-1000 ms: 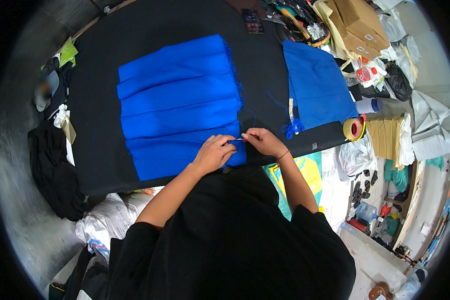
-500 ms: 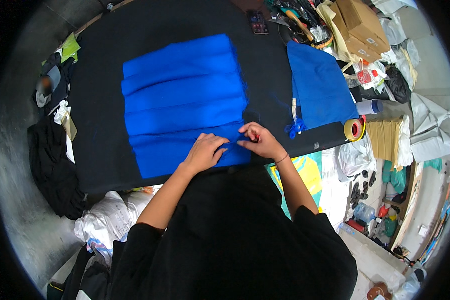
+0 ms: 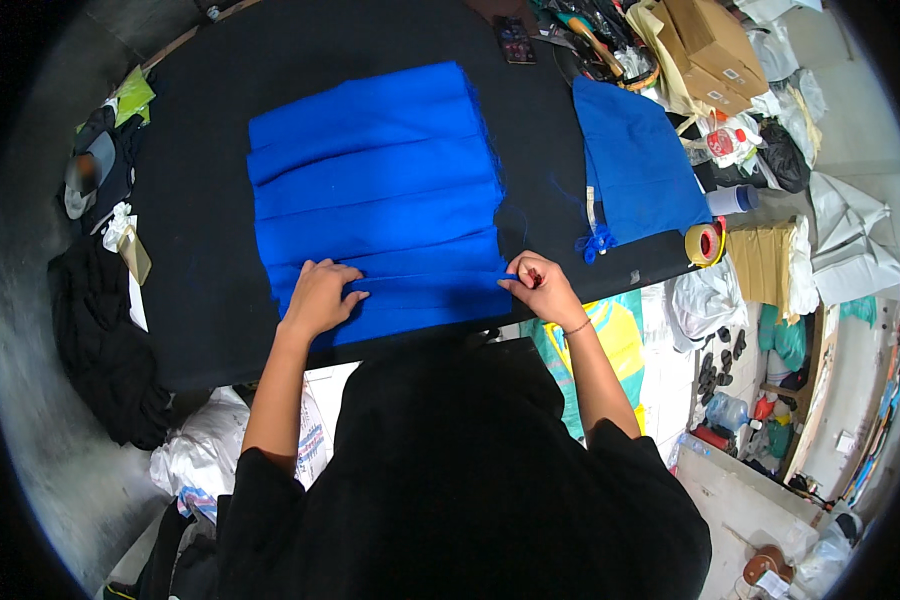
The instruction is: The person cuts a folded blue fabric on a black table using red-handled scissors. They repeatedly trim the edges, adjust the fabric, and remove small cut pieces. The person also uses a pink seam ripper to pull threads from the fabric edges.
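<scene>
A bright blue cloth [image 3: 380,195] with several crosswise folds lies spread on the black-covered table [image 3: 200,240]. My left hand [image 3: 320,298] rests on its near left part, fingers over a fold and the thumb apart from them. At the near right corner, my right hand [image 3: 548,292] pinches the cloth's edge between thumb and forefinger. Something small and dark red shows within the curled fingers of that hand; its kind is hidden. Loose threads fray from the cloth's right edge.
To the right lie a darker blue folded cloth [image 3: 640,165], a knot of blue thread [image 3: 596,242] and a tape roll [image 3: 704,243]. A phone [image 3: 514,40] sits at the far edge. Cardboard boxes [image 3: 715,50] stand at the far right. Black fabric [image 3: 105,340] hangs on the left.
My left hand has slid left along the near fold, away from my right hand. My right hand has shifted slightly right, to the cloth's edge. The near fold now looks straighter.
</scene>
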